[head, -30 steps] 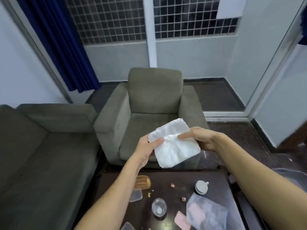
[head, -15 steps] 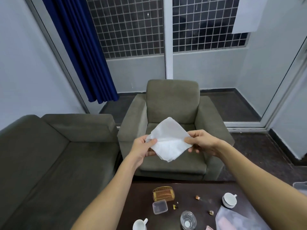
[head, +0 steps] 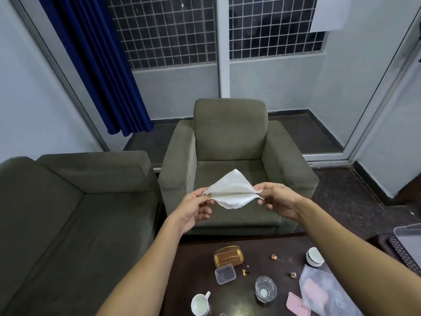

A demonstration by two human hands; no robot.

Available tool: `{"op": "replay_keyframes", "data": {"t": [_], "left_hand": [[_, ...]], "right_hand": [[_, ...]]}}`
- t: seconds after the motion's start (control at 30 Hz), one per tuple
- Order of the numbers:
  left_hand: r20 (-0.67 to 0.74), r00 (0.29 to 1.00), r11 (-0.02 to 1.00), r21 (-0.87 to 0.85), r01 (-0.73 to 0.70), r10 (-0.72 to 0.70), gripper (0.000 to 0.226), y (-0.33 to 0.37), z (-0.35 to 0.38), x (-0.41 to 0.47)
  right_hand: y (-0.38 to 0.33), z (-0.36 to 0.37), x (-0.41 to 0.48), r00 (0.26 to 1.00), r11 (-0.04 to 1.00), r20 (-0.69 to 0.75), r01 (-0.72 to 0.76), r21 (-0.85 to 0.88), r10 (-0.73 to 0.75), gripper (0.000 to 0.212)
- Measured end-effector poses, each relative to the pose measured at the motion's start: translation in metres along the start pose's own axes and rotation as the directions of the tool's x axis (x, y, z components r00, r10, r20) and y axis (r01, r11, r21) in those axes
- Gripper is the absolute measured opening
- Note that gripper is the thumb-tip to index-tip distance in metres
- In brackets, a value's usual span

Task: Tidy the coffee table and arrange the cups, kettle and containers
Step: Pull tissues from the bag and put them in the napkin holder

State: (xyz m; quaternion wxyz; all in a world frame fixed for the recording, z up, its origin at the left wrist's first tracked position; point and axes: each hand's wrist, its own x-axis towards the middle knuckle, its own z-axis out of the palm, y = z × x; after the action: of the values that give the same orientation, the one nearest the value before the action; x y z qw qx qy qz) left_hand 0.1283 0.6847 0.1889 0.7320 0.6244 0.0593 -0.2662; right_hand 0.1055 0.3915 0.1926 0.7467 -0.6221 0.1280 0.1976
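While both forearms reach out level over the counter [head: 189, 270], the left hand [head: 193, 209] and right hand [head: 276, 201] each pinch an opposite corner of a white cloth [head: 231, 193]. It hangs stretched between them in front of the armchair [head: 230, 137], above the counter.

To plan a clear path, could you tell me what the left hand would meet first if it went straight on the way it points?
Probably the armchair: the left hand, pinching the napkin, points forward toward its seat, though depth is unclear.
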Motion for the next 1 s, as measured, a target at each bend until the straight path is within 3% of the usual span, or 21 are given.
{"op": "replay_keyframes", "data": {"t": [0.13,0.27,0.43,0.53,0.63,0.87,1.0], "left_hand": [[0.008,0.997,0.980,-0.180,0.079,-0.079,0.023,-0.017,0.002,0.010],[-0.029,0.980,0.930,-0.322,0.176,-0.196,0.026,-0.036,-0.001,0.020],[-0.059,0.959,0.912,-0.330,0.244,-0.278,0.035,-0.063,-0.015,0.038],[-0.062,0.948,0.911,-0.305,0.278,-0.311,0.034,-0.087,-0.028,0.052],[-0.064,0.940,0.912,-0.271,0.308,-0.336,0.031,-0.116,-0.040,0.070],[-0.101,0.921,0.917,-0.187,0.353,-0.376,0.023,-0.190,-0.066,0.111],[-0.141,0.914,0.918,0.060,0.392,-0.381,0.031,-0.232,-0.078,0.130]], "right_hand": [[0.014,-0.004,0.007,0.993,0.990,-0.048,-0.100,0.095,0.105,0.031],[0.031,-0.004,0.019,0.981,0.976,-0.070,-0.167,0.141,0.178,0.023],[0.063,-0.007,0.039,0.973,0.959,0.028,-0.232,0.161,0.231,0.036],[0.091,-0.011,0.056,0.966,0.964,0.054,-0.255,0.070,0.252,0.044],[0.126,-0.009,0.077,0.971,0.960,-0.037,-0.239,-0.144,0.236,0.043],[0.206,-0.016,0.128,0.990,0.921,-0.127,-0.100,-0.376,0.056,0.016],[0.245,-0.025,0.153,0.991,0.863,-0.137,-0.065,-0.501,-0.005,0.012]]}}
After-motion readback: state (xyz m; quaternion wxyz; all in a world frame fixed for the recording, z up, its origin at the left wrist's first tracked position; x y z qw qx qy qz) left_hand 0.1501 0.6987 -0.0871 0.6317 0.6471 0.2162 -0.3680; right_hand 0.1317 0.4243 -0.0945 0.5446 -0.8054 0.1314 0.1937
